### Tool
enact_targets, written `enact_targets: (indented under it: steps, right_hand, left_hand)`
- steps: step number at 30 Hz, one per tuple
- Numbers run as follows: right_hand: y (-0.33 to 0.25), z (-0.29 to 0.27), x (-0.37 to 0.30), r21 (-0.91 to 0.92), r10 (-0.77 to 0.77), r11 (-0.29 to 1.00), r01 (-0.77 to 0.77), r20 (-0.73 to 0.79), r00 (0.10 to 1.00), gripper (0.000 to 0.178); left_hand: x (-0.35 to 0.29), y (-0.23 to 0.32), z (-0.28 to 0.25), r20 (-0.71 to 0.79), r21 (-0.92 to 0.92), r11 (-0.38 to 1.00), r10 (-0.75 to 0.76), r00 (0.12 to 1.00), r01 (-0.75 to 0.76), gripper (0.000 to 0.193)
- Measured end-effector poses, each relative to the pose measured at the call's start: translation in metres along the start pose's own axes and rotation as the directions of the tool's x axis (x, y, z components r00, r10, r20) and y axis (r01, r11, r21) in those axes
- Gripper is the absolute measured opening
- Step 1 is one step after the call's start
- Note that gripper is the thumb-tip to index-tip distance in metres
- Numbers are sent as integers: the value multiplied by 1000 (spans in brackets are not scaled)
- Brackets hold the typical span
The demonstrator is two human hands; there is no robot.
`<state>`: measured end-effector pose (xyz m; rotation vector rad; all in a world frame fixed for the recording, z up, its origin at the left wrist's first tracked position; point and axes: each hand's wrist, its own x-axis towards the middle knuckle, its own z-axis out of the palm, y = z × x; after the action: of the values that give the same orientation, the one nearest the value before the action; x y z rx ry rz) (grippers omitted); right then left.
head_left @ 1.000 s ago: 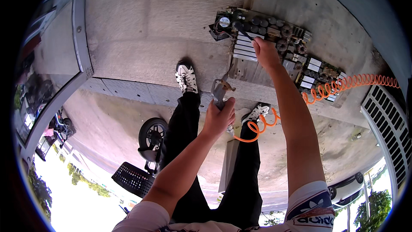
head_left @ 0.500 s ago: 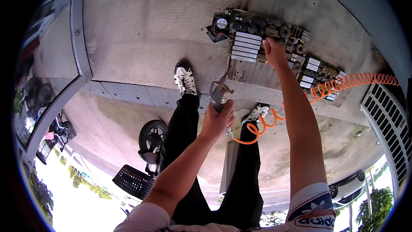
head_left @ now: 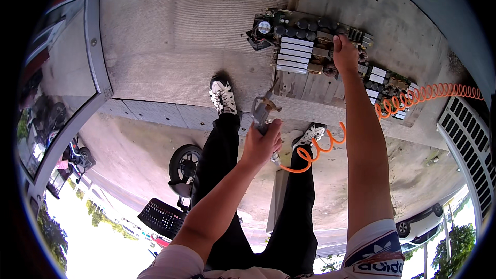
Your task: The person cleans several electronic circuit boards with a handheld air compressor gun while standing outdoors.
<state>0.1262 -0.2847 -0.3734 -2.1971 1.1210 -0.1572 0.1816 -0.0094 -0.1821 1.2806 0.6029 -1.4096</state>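
Left flank: ribbed concrete floor [head_left: 186, 26] is lying open between the glass door [head_left: 67, 72] and the circuit board [head_left: 294, 54], offering a hand passage.
Centre: the air gun [head_left: 261, 113] is jutting up from the left hand [head_left: 262, 144] toward the board, obstructing a straight crossing.
Right flank: the orange hose [head_left: 295, 171] is looping between the left hand and the right forearm [head_left: 368, 160], crossing beneath that arm.
Board top: the right hand [head_left: 345, 57] is blocking part, standing cylinders [head_left: 311, 35] crowding nearby.
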Motion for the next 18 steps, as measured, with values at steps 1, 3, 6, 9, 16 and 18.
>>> enact_targets:
  steps: [1, 3, 6, 9, 16, 18]
  right_hand:
    - [1, 0, 1, -13, 64, 998, -65, -64, 996, 24]
    - [-2, 7, -1, -71, 16, 997, -26, -129, 992, 26]
    - [-35, 24, -17, -29, 18, 999, -17, 9, 1000, 26]
    - [-3, 2, -6, 38, 309, 950, -309, -246, 919, 25]
    - [-11, 12, -18, -15, 372, 920, -392, -279, 885, 29]
    - [-18, 25, -34, 41, 349, 934, -354, -311, 884, 28]
  left_hand:
    - [-1, 1, 2, -14, -1, 1000, 6, 1000, -6, 35]
    - [-2, 2, 9, -33, -12, 1000, 7, 999, -7, 19]
    - [-2, 6, 8, -48, -27, 999, 16, 999, -17, 28]
    - [-3, 6, 16, -43, -30, 999, 31, 999, -33, 31]
    - [2, 1, 6, 5, 25, 1000, 4, 1000, -5, 9]
    - [2, 1, 5, 4, 4, 1000, -11, 1000, 11, 12]
